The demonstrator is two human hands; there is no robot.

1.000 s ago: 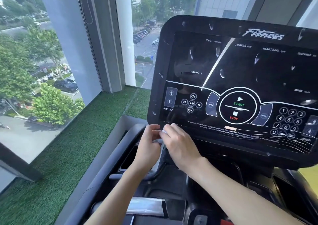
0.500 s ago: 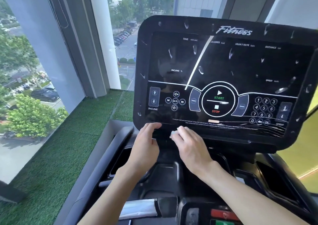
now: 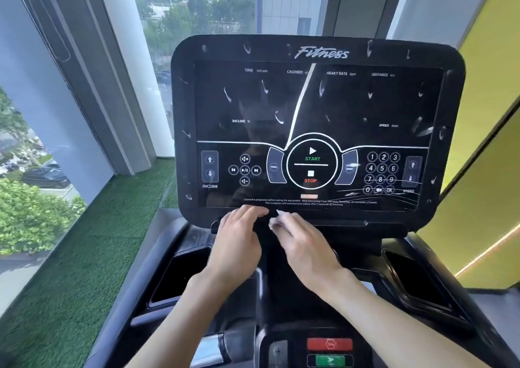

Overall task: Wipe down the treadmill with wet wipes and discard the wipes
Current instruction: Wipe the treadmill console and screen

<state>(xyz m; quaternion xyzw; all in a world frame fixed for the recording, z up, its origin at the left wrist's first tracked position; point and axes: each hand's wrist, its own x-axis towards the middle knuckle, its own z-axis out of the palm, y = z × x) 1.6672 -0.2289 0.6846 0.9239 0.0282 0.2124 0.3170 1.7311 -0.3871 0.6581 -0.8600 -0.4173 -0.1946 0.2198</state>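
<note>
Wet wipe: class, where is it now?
Head view, centre: the wet wipe lies under the right hand, at the bottom edge of the treadmill console, right of the left hand.

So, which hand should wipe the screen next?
Right. The right hand has the wipe under it, just below the screen; the left hand rests beside it with no wipe.
</note>
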